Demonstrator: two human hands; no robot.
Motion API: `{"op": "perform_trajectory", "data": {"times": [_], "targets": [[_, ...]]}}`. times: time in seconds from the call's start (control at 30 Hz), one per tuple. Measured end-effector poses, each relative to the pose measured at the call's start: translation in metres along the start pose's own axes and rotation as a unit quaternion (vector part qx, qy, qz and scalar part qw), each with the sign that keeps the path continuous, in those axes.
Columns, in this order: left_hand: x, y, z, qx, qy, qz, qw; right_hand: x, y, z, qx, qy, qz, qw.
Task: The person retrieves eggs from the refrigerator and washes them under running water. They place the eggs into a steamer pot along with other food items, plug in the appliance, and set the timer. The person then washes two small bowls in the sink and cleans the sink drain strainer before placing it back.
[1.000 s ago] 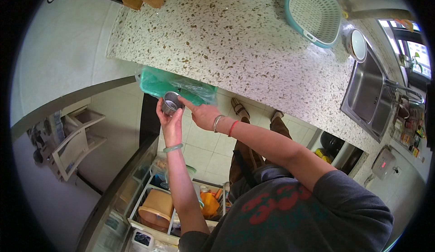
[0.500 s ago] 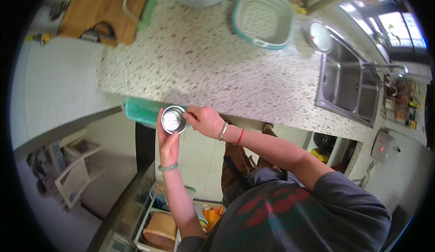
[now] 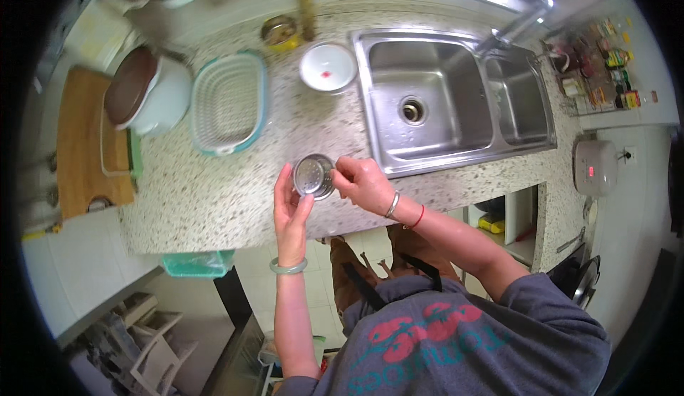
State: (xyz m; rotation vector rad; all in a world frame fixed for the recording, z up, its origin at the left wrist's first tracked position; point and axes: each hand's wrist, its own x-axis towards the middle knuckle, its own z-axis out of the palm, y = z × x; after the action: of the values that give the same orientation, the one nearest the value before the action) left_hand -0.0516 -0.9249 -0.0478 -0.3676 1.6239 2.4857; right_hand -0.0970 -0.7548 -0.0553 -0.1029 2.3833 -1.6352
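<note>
Small round metal sink strainer (image 3: 313, 176) — shiny steel cup, perforated bottom and wall, plain rim. Open side faces up toward camera, tilted slightly. Held in air between both hands, not resting on anything. Sits over front edge of speckled stone counter (image 3: 214, 196), just left of near-left corner of steel double sink (image 3: 456, 104) — well short of its drain hole.

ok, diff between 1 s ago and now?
Both hands carried the round metal strainer from over the floor by the green bin to above the counter, near the sink. Same grip: left hand cups it, right hand pinches its rim.
</note>
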Motion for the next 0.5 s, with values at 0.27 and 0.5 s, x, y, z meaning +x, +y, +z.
{"op": "perform_trajectory", "data": {"times": [0.27, 0.5], "targets": [[0.094, -0.110, 0.176, 0.305, 0.028, -0.015, 0.952, -0.006, 0.122, -0.173, -0.194, 0.108, 0.032, 0.975], [0.173, -0.192, 0.229, 0.384, -0.003, -0.074, 0.920, 0.007, 0.188, -0.231, -0.194, 0.068, 0.172, 0.963]]}}
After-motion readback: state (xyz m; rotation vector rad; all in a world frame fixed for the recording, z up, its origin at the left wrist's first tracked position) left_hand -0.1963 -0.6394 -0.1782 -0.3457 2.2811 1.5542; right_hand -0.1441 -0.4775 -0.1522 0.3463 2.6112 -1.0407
